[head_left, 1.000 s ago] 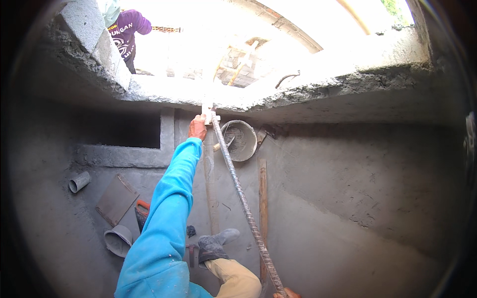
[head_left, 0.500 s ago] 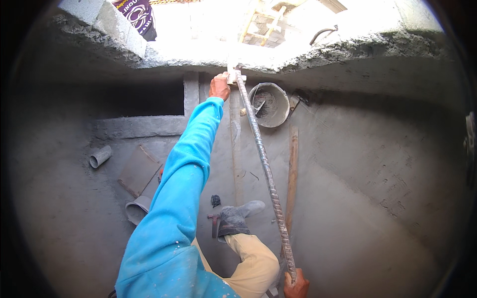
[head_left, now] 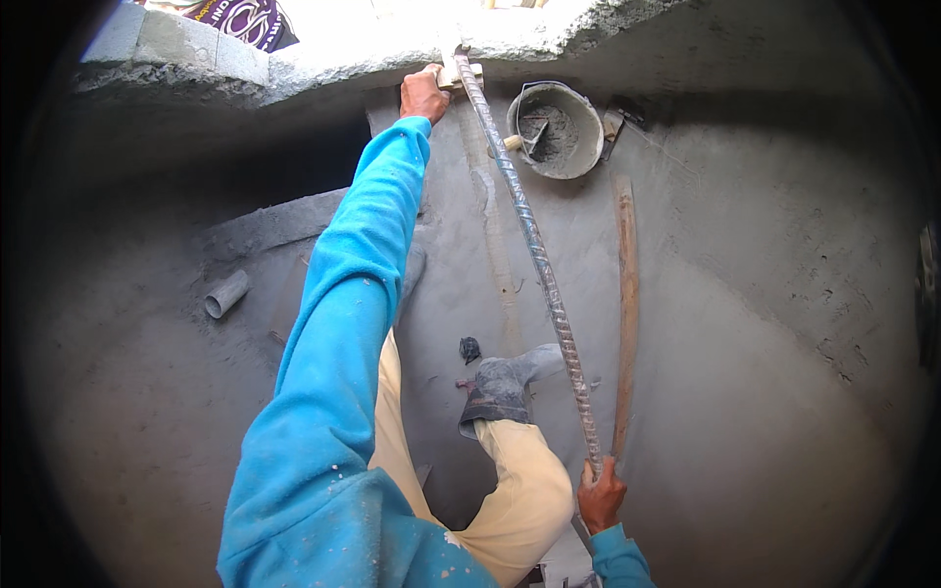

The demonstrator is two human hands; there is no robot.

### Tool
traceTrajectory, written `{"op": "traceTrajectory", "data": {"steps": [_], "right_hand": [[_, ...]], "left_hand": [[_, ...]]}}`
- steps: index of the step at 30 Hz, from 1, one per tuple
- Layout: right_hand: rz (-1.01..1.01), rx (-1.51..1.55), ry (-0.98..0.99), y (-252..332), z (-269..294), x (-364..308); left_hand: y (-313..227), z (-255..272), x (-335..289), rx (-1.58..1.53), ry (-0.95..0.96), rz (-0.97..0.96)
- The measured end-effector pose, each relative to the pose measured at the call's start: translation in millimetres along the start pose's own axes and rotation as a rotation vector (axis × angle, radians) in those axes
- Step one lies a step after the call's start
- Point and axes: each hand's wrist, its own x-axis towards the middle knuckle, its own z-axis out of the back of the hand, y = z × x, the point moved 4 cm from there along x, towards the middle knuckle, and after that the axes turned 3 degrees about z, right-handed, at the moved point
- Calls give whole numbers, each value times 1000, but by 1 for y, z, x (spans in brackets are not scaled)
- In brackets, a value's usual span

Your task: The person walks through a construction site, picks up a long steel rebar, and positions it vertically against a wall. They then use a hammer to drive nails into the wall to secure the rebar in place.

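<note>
- The right hand (head_left: 602, 498) is closed around the low end of a long bumpy metal bar (head_left: 537, 250), with no gap in the grip.
- The left hand (head_left: 423, 96) is up high, its fingers curled tight on the end of a small pale block (head_left: 448, 77).
- The bar leans. It goes from the right hand up and to the left, and its top is at the pale block, just under the rough ledge (head_left: 343, 73).
- Right of the bar's top is a round bucket (head_left: 600, 137) with grey mush in it. A tool with a wooden handle (head_left: 514, 143) pokes out over its side.
- A long brown board (head_left: 627, 294) is right of the bar, and its low end is near the right hand.
- A grey boot (head_left: 500, 382) is left of the bar's lower part.
- A short grey pipe (head_left: 227, 294) lies far off to the left.
- Past the ledge, at the top left, is part of another person's purple shirt (head_left: 245, 20).
</note>
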Motion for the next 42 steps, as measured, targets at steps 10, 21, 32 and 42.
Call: {"op": "traceTrajectory", "data": {"steps": [10, 21, 32, 42], "right_hand": [[31, 63, -142, -70, -197, 20], [-24, 124, -205, -137, -310, 107], [-135, 206, -144, -152, -299, 95], [-335, 92, -260, -103, -135, -108]], "left_hand": [[3, -11, 2, 70, -93, -198], [-6, -11, -18, 12, -241, -360], [-14, -16, 2, 122, 13, -584], [-62, -32, -65, 362, 180, -639]]}}
